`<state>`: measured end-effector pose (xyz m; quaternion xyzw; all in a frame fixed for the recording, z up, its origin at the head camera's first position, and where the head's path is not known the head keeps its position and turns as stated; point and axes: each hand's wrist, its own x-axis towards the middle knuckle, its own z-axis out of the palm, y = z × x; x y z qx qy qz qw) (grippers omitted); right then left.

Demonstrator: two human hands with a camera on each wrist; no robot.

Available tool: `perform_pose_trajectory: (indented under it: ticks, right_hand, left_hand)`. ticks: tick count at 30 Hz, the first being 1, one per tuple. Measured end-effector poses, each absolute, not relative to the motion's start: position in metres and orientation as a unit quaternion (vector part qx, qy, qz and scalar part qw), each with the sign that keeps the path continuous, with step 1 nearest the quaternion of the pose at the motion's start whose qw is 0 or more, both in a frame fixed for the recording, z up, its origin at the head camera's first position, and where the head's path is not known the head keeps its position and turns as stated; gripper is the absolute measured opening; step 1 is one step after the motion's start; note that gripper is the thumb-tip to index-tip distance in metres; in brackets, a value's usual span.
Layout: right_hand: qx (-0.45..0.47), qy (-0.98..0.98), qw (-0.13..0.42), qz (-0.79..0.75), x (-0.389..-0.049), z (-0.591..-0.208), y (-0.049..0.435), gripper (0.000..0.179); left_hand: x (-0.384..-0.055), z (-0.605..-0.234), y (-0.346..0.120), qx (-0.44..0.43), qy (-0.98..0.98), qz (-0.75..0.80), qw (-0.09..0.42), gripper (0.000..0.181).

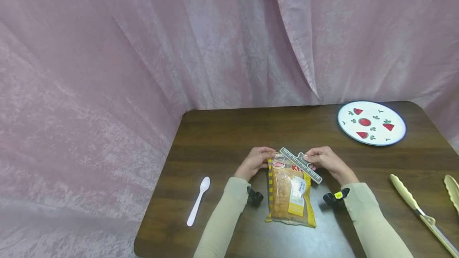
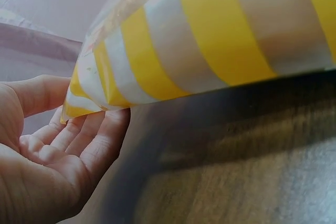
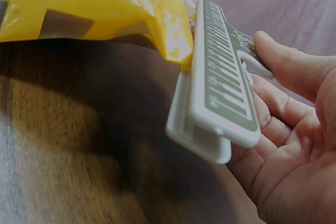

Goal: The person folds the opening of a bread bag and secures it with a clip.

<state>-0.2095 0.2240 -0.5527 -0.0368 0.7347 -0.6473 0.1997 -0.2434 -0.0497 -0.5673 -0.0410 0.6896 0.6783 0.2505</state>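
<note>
A clear plastic bag of bread [image 1: 283,194] with yellow striped edges lies on the table in front of me. My left hand [image 1: 256,159] pinches its top left corner; in the left wrist view the thumb lies over the striped corner [image 2: 86,103] and the fingers are beneath. My right hand [image 1: 328,162] pinches the handle of a long white bag clip [image 1: 301,165] patterned like piano keys. The clip slants across the top right of the bag. In the right wrist view, the bag's yellow corner [image 3: 176,45] meets the clip's long bars [image 3: 226,77], which stand slightly apart at the near end.
A white plastic spoon [image 1: 199,201] lies left of my left arm. At the back right sits a white plate [image 1: 374,130] with watermelon drawings. Cream-tipped tongs [image 1: 419,210] lie at the right. Pink curtains [image 1: 229,43] hang behind the brown table [image 1: 222,134].
</note>
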Motion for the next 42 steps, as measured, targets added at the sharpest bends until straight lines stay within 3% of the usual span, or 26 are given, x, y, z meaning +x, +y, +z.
perform_pose_trajectory:
  ticks: [15, 27, 34, 42]
  right_hand:
    - [-0.028, 0.737, 0.217, -0.639, -0.215, -0.552, 0.22, 0.02]
    - [-0.008, 0.749, 0.193, -0.633, -0.218, -0.556, 0.219, 0.027]
    - [-0.01, 0.757, 0.17, -0.631, -0.218, -0.558, 0.216, 0.034]
    - [-0.004, 0.758, 0.162, -0.632, -0.218, -0.562, 0.216, 0.022]
  left_hand:
    - [-0.244, -0.572, -0.047, -0.057, 0.695, 0.675, 0.241, 0.015]
    - [-0.246, -0.567, -0.048, -0.059, 0.686, 0.686, 0.235, 0.014]
    - [-0.246, -0.57, -0.05, -0.018, 0.718, 0.664, 0.208, 0.024]
    - [-0.246, -0.575, -0.051, 0.012, 0.741, 0.649, 0.171, 0.029]
